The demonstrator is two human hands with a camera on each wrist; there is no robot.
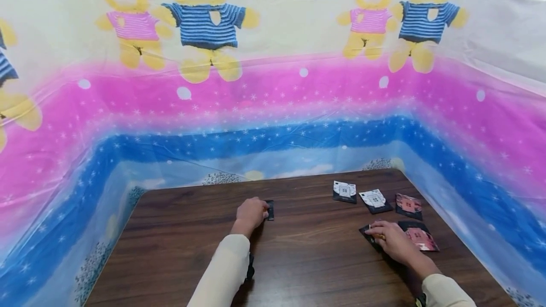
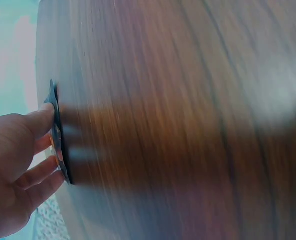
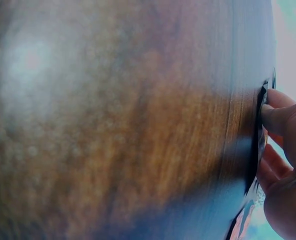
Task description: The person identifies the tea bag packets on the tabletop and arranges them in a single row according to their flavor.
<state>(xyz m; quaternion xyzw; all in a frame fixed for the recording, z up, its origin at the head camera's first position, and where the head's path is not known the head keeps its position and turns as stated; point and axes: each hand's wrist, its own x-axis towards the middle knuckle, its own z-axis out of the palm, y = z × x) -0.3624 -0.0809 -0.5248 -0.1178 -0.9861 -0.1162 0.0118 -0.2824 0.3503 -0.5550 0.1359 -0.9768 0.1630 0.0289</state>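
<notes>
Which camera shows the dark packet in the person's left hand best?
The left wrist view: the dark packet appears close up there, edge-on from end to end, with the left hand pinching it. The head view shows only a small dark strip beside the hand. The right wrist view doesn't show it.

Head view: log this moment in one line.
left hand: grips dark packet | right hand: grips another dark packet | on brown table: two black-and-white packets, two black-and-red packets
</notes>
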